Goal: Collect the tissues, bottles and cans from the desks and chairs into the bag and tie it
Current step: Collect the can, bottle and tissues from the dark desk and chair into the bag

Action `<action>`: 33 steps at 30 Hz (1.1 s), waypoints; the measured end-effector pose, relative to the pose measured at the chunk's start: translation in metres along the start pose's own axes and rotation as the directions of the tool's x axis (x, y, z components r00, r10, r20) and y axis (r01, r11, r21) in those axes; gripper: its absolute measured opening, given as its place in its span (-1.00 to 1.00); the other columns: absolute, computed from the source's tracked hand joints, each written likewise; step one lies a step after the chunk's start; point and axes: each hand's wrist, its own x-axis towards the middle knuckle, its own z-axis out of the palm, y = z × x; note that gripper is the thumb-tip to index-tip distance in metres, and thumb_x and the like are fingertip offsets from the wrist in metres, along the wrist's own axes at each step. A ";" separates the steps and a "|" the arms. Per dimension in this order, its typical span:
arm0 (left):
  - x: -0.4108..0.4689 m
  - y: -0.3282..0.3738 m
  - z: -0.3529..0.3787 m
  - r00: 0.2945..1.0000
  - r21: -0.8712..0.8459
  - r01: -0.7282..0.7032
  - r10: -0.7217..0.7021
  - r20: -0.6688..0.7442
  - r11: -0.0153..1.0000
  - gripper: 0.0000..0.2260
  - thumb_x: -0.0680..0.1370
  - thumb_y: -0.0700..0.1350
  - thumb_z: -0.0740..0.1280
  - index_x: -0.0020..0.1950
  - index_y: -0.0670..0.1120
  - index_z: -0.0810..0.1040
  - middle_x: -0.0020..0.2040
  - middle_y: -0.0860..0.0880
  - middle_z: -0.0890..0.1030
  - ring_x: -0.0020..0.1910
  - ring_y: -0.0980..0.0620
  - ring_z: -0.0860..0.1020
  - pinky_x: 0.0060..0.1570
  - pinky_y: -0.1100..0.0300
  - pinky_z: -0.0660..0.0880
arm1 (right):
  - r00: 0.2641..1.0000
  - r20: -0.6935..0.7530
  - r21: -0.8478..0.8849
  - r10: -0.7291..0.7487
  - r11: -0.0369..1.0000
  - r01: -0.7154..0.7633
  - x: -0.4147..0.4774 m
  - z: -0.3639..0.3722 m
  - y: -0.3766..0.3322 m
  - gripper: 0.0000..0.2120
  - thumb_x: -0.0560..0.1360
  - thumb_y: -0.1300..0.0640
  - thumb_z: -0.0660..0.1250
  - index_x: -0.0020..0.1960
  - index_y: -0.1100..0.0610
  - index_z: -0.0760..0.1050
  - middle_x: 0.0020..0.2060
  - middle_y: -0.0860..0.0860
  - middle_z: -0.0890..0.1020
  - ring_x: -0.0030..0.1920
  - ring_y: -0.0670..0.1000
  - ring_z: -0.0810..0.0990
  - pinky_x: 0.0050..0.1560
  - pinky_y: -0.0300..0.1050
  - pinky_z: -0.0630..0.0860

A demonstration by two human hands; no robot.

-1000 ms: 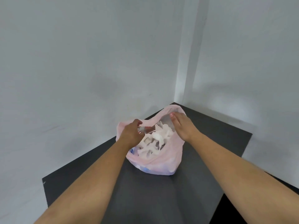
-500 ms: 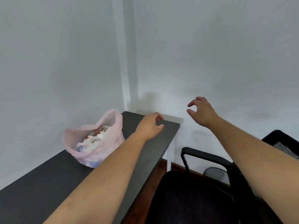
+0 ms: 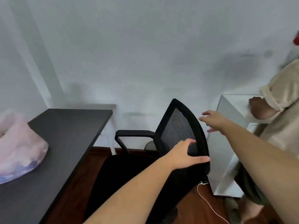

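Note:
The pink plastic bag (image 3: 19, 152) sits on the black desk (image 3: 68, 136) at the far left, blurred and partly cut off by the frame edge. My left hand (image 3: 186, 155) hovers in front of the mesh back of a black office chair (image 3: 179, 131), fingers spread and holding nothing. My right hand (image 3: 213, 120) reaches out farther right, past the chair's back, fingers loosely extended and empty. No tissues, bottles or cans show outside the bag.
A white desk (image 3: 229, 143) stands at the right, and another person in a beige shirt (image 3: 281, 101) stands beside it. A white cable (image 3: 208, 202) lies on the wooden floor. A round bin (image 3: 149, 145) sits behind the chair by the wall.
My view has swung right, away from the bag, which both hands let go of a second ago. Both arms now stretch toward the chair and the white desk.

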 end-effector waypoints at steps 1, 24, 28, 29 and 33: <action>0.005 0.005 0.009 1.000 -0.025 0.005 -0.006 -0.024 1.000 -0.23 0.33 0.31 0.42 0.44 0.08 0.25 0.40 -0.02 0.34 0.34 -0.01 0.38 0.33 0.05 0.38 | 0.997 0.061 0.085 0.051 0.995 -0.057 0.001 0.000 0.009 -0.54 0.54 0.12 0.31 0.40 0.19 0.33 0.24 0.14 0.48 0.17 0.16 0.53 -0.09 0.05 0.60; -0.045 -0.031 -0.048 0.863 0.180 0.443 -0.362 -0.353 0.878 -0.42 0.44 -0.04 0.34 0.40 -0.03 0.20 0.29 -0.09 0.40 0.24 -0.20 0.46 0.07 0.00 0.45 | 0.862 0.506 0.053 -0.038 0.999 0.013 -0.019 0.107 -0.063 -0.78 0.48 0.33 0.36 0.10 0.39 0.52 -0.08 0.26 0.67 -0.17 0.15 0.69 -0.24 -0.07 0.66; -0.069 -0.056 -0.072 0.802 0.300 0.548 -0.388 -0.455 0.781 -0.56 0.50 -0.17 0.26 0.36 -0.12 0.25 0.30 -0.14 0.39 0.26 -0.22 0.45 0.02 -0.01 0.44 | 0.842 0.536 0.073 -0.056 0.997 0.020 -0.034 0.154 -0.090 -0.76 0.47 0.29 0.39 0.08 0.39 0.52 -0.05 0.31 0.66 -0.10 0.21 0.69 -0.24 -0.05 0.66; -0.076 -0.064 -0.080 0.791 0.302 0.558 -0.386 -0.474 0.773 -0.58 0.51 -0.17 0.25 0.35 -0.12 0.28 0.28 -0.14 0.42 0.24 -0.22 0.46 0.02 -0.01 0.45 | 0.840 0.539 0.087 -0.063 0.996 0.019 -0.039 0.165 -0.096 -0.75 0.47 0.29 0.39 0.08 0.41 0.52 -0.05 0.31 0.66 -0.11 0.21 0.68 -0.26 -0.06 0.66; -0.110 -0.100 -0.114 0.748 0.253 0.591 -0.402 -0.528 0.766 -0.71 0.49 -0.11 0.26 0.21 -0.04 0.42 0.10 -0.11 0.57 0.09 -0.19 0.55 -0.01 0.01 0.54 | 0.825 0.557 0.121 -0.093 0.992 0.030 -0.061 0.208 -0.125 -0.82 0.49 0.31 0.36 0.04 0.38 0.48 -0.16 0.27 0.59 -0.33 0.11 0.59 -0.48 -0.13 0.58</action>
